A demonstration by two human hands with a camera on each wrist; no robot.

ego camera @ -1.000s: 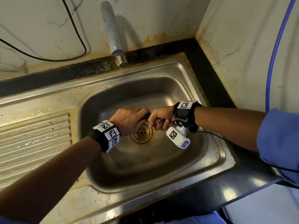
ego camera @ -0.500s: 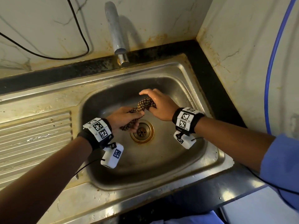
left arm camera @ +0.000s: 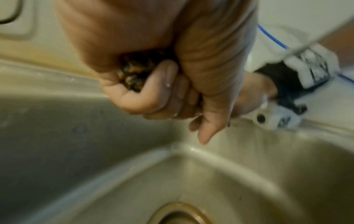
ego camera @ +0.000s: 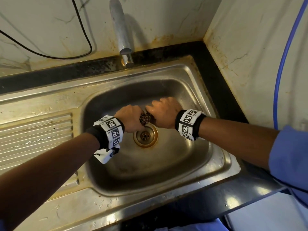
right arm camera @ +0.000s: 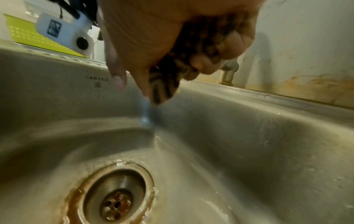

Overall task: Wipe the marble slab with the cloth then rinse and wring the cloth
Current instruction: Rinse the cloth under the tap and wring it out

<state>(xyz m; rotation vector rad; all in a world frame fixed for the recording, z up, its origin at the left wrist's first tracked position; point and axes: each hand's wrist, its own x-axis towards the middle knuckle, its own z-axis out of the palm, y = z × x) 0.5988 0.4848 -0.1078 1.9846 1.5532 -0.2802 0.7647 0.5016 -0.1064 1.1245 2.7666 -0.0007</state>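
Note:
A brown checked cloth (ego camera: pixel 145 118) is twisted into a tight roll between both hands, held above the drain (ego camera: pixel 145 136) of the steel sink (ego camera: pixel 166 164). My left hand (ego camera: pixel 131 118) grips its left end in a fist; the left wrist view shows the cloth (left arm camera: pixel 134 74) bunched inside curled fingers. My right hand (ego camera: pixel 164 112) grips the right end. In the right wrist view the cloth (right arm camera: pixel 193 57) hangs out of the fist and a thin stream of water (right arm camera: pixel 144 112) runs from it into the basin. Most of the cloth is hidden inside the fists.
A chrome tap (ego camera: pixel 122 34) stands at the back of the sink, with no water coming from it. The ribbed drainboard (ego camera: pixel 33 135) lies to the left. A black cable (ego camera: pixel 50 55) and a blue hose (ego camera: pixel 283 64) run along the stained walls. A black counter edge (ego camera: pixel 215 80) borders the sink.
Both hands have rotated on the cloth, from a loose slanted hold half a second ago to a tight level twist with fists close together. Water now runs out.

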